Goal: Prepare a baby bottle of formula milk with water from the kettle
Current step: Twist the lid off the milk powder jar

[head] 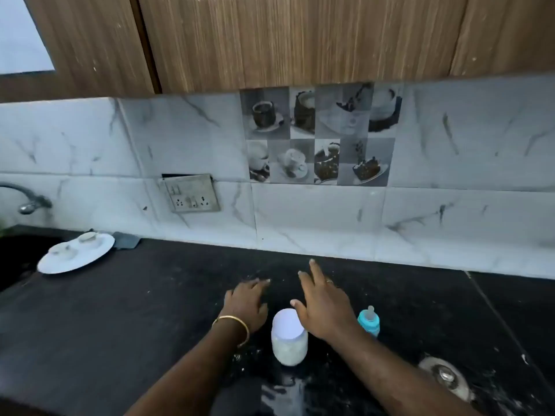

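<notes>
A clear jar of white formula powder (289,340) with a white lid stands on the black counter (144,301). A baby bottle (368,322) with a blue collar and clear teat stands upright to its right. My left hand (246,304) rests palm down on the counter left of the jar, fingers loosely apart, holding nothing. My right hand (322,307) hovers flat between jar and bottle, fingers spread, thumb close to the jar's lid. A metal lid (446,378), perhaps of the kettle, shows at the lower right.
A white plate (76,253) with two small bowls lies at the far left beside the sink (18,259), under a tap (28,202). A wall socket panel (192,193) sits on the marble backsplash. Wooden cabinets (300,40) hang overhead.
</notes>
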`<state>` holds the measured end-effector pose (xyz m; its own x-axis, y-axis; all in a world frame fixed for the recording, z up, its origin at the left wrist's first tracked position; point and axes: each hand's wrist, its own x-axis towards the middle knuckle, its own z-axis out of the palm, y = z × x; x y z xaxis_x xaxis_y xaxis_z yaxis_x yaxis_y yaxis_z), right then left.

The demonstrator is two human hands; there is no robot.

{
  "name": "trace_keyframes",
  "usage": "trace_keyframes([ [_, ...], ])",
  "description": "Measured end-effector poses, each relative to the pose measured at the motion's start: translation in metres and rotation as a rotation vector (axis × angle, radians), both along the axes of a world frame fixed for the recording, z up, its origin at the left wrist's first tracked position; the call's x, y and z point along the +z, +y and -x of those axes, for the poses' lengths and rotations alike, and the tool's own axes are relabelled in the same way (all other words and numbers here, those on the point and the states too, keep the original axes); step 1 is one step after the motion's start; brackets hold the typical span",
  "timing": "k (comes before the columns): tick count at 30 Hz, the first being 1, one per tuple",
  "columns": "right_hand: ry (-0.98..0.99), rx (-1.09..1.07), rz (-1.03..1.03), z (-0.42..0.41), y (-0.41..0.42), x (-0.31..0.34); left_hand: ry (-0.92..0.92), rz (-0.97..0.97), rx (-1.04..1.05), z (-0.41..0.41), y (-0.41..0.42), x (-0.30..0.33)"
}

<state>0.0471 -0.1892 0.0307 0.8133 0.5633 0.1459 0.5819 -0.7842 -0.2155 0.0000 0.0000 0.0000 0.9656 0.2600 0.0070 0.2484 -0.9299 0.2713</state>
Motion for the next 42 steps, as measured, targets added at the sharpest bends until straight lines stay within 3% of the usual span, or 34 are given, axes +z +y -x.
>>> trace_keyframes([
  [5, 0.079, -0.017, 0.146, 0.006, 0.021, -0.028, 0.228, 0.473, 0.07, 0.015, 0.009, -0.05],
  [12, 0.2, -0.098, 0.312, 0.002, 0.048, -0.041, 0.027, 0.823, 0.044, 0.018, -0.009, -0.089],
  [20, 0.318, -0.179, 0.268, 0.005, 0.067, -0.044, -0.194, 0.98, 0.031, 0.006, -0.021, -0.11],
  [33, 0.354, -0.058, 0.325, -0.005, 0.061, -0.042, -0.244, 0.872, 0.01, 0.007, -0.022, -0.107],
  [42, 0.32, 0.035, 0.391, -0.009, 0.062, -0.037, -0.272, 0.897, 0.012, 0.008, -0.018, -0.112],
])
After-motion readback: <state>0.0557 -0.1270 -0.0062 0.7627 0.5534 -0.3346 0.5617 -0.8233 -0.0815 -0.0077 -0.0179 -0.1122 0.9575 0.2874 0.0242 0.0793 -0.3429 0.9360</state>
